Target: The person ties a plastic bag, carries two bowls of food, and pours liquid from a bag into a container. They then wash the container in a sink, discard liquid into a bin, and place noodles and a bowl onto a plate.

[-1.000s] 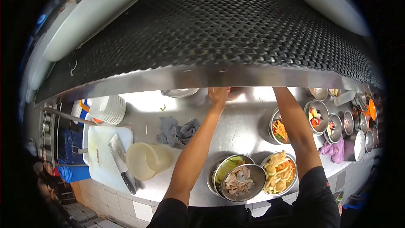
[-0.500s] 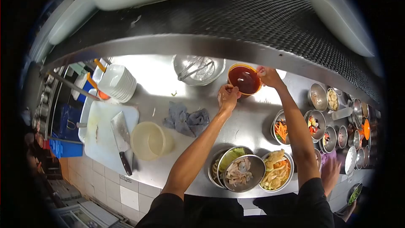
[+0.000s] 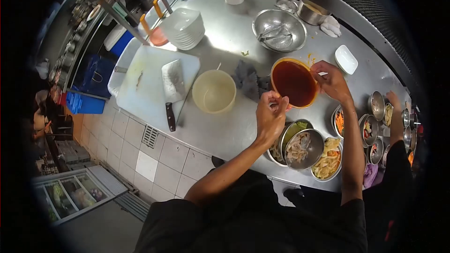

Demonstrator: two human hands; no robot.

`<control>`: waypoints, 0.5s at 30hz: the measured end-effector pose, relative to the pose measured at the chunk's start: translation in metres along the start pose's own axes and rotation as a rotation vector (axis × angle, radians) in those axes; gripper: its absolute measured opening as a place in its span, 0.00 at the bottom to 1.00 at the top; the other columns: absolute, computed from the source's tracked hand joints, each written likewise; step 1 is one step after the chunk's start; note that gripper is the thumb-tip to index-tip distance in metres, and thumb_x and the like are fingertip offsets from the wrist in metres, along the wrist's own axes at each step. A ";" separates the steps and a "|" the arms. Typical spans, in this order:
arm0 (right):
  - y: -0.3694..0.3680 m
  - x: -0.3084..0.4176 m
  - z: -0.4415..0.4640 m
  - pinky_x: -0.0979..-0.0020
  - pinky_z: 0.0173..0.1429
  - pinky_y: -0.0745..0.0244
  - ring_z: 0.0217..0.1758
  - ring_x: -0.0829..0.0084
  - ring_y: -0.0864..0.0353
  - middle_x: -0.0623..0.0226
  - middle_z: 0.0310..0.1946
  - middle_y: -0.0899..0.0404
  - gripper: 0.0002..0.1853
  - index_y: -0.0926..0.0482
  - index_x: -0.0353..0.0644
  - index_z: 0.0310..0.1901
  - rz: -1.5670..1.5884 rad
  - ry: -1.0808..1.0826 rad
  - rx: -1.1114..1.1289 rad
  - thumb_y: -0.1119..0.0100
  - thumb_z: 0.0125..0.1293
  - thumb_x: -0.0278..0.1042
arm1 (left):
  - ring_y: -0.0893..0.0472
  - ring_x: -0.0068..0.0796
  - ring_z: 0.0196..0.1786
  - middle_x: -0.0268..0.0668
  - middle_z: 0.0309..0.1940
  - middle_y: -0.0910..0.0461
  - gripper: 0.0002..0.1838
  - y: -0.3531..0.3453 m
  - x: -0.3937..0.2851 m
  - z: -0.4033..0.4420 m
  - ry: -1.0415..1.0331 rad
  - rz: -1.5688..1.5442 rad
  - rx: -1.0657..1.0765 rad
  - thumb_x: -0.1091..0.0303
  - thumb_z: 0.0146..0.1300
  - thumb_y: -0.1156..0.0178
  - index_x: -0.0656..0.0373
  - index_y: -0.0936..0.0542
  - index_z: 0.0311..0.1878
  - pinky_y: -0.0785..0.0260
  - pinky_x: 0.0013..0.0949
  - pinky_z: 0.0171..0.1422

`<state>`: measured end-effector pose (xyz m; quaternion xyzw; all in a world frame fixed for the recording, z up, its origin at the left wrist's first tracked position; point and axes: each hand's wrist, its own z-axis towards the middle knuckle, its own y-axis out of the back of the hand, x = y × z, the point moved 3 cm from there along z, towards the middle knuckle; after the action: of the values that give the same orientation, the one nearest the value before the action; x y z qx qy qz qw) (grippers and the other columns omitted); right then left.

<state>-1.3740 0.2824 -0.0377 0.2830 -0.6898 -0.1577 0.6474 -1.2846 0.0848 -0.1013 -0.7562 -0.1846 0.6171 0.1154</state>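
Note:
A round container of dark red sauce [image 3: 294, 83] is held between my two hands, its rim smeared orange. My left hand [image 3: 272, 118] pinches the near left side of the rim. On the right side of the rim, my right hand [image 3: 332, 82] has its fingers closed. Just below the container lie a metal bowl of sliced pale meat or seafood [image 3: 303, 149], overlapping a bowl with green leaves [image 3: 295, 129], and a bowl of yellow pieces [image 3: 327, 161]. A grey cloth [image 3: 248, 80] is crumpled to the container's left.
A cleaver [image 3: 173, 84] rests on a white cutting board [image 3: 145, 77]. Beside it stands an empty-looking tub [image 3: 214, 91]. A metal bowl with a utensil [image 3: 280, 30] and a white dish [image 3: 346, 59] are further back. A co-worker's hand [image 3: 394, 99] reaches over small bowls at right.
The sauce container, first hidden under the shelf, has come nearer to me in both hands. The view has turned, showing more of the counter and floor. A co-worker's arm now reaches in at right.

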 end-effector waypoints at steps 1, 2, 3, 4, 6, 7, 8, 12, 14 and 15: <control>-0.010 0.008 -0.002 0.79 0.20 0.33 0.18 0.82 0.27 0.67 0.34 0.22 0.07 0.25 0.35 0.44 0.019 -0.002 0.035 0.45 0.66 0.25 | 0.18 0.27 0.37 0.41 0.38 0.27 0.14 0.009 -0.007 -0.011 -0.014 -0.035 -0.011 0.69 0.66 0.40 0.68 0.33 0.46 0.22 0.27 0.45; -0.020 0.017 -0.004 0.79 0.20 0.33 0.18 0.83 0.28 0.68 0.34 0.22 0.07 0.25 0.35 0.44 0.037 -0.004 0.069 0.45 0.67 0.25 | 0.18 0.27 0.37 0.41 0.38 0.27 0.14 0.018 -0.014 -0.019 -0.018 -0.041 -0.013 0.69 0.66 0.40 0.68 0.33 0.46 0.22 0.27 0.45; -0.029 0.027 -0.006 0.79 0.20 0.33 0.18 0.83 0.28 0.69 0.35 0.22 0.06 0.25 0.35 0.44 0.013 -0.001 0.081 0.45 0.67 0.25 | 0.19 0.28 0.39 0.41 0.39 0.26 0.15 0.028 -0.022 -0.028 -0.006 -0.035 -0.028 0.70 0.65 0.39 0.66 0.33 0.47 0.22 0.30 0.47; -0.037 0.036 -0.007 0.79 0.20 0.33 0.18 0.83 0.28 0.69 0.35 0.22 0.06 0.25 0.35 0.44 0.008 0.000 0.084 0.45 0.67 0.25 | 0.19 0.29 0.41 0.41 0.40 0.25 0.15 0.037 -0.028 -0.036 0.005 -0.028 -0.043 0.71 0.64 0.38 0.65 0.33 0.47 0.22 0.33 0.50; -0.054 0.054 -0.008 0.77 0.20 0.32 0.20 0.81 0.25 0.66 0.35 0.22 0.07 0.25 0.34 0.43 0.018 0.060 0.128 0.44 0.65 0.25 | 0.19 0.29 0.41 0.40 0.39 0.27 0.15 0.054 -0.038 -0.048 -0.003 -0.035 -0.055 0.71 0.65 0.39 0.66 0.33 0.48 0.22 0.32 0.50; -0.060 0.061 -0.007 0.77 0.20 0.32 0.20 0.81 0.25 0.66 0.35 0.22 0.07 0.25 0.34 0.43 0.013 0.065 0.128 0.44 0.65 0.25 | 0.19 0.29 0.41 0.39 0.39 0.27 0.15 0.063 -0.040 -0.052 0.008 -0.046 -0.071 0.71 0.65 0.39 0.66 0.33 0.48 0.22 0.32 0.50; -0.067 0.067 -0.006 0.75 0.20 0.31 0.21 0.80 0.25 0.65 0.35 0.21 0.07 0.25 0.33 0.43 -0.008 0.084 0.149 0.45 0.65 0.25 | 0.20 0.29 0.41 0.39 0.39 0.28 0.15 0.071 -0.041 -0.054 0.018 -0.059 -0.087 0.71 0.65 0.39 0.66 0.33 0.48 0.22 0.32 0.50; -0.088 0.085 -0.002 0.72 0.21 0.30 0.21 0.77 0.22 0.60 0.34 0.19 0.08 0.25 0.32 0.43 -0.126 0.158 0.194 0.45 0.63 0.25 | 0.20 0.28 0.40 0.37 0.39 0.29 0.14 0.094 -0.039 -0.060 0.011 -0.124 -0.136 0.70 0.66 0.40 0.65 0.33 0.47 0.22 0.33 0.50; -0.093 0.096 0.002 0.71 0.22 0.30 0.21 0.76 0.21 0.59 0.34 0.19 0.08 0.25 0.32 0.42 -0.160 0.157 0.201 0.45 0.63 0.24 | 0.20 0.28 0.40 0.37 0.39 0.29 0.14 0.102 -0.044 -0.059 0.036 -0.156 -0.140 0.70 0.66 0.40 0.65 0.32 0.47 0.22 0.34 0.51; -0.096 0.101 0.004 0.70 0.24 0.29 0.21 0.74 0.21 0.58 0.33 0.19 0.07 0.24 0.32 0.41 -0.183 0.154 0.208 0.44 0.62 0.24 | 0.20 0.28 0.39 0.36 0.39 0.29 0.13 0.105 -0.045 -0.058 0.063 -0.178 -0.146 0.70 0.65 0.40 0.65 0.32 0.46 0.22 0.35 0.51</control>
<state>-1.3597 0.1454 -0.0129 0.4213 -0.6223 -0.1216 0.6484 -1.2210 -0.0260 -0.0914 -0.7622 -0.2918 0.5652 0.1201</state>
